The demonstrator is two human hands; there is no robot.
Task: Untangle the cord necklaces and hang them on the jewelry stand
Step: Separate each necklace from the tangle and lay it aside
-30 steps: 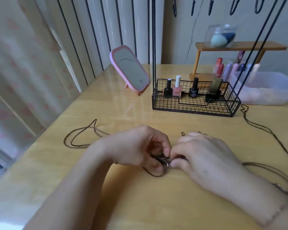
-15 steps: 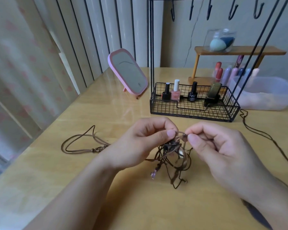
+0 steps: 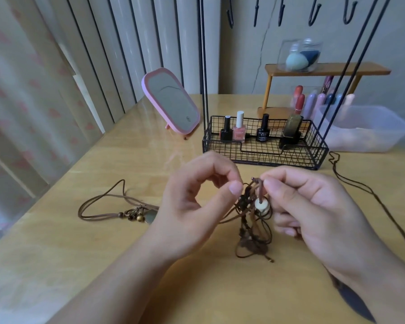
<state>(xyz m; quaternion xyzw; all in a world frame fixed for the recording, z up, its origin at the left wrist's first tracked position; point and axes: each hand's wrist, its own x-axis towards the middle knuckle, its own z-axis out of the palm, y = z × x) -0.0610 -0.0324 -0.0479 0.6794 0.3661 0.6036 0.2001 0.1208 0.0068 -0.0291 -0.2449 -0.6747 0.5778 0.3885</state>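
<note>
Both hands, left hand (image 3: 197, 197) and right hand (image 3: 309, 206), pinch the cord tangle (image 3: 253, 220) above the surface (image 3: 126, 265), apparently so its loops hang free.

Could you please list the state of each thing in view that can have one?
left hand: pinching the tangle
right hand: pinching the tangle's top
tangled cord necklaces: knotted, lifted, the lowest loops hanging near the table
loose necklace: lying on the table
jewelry stand hooks: bare
nail polish bottles: upright, capped
pink mirror: tilted back
</note>
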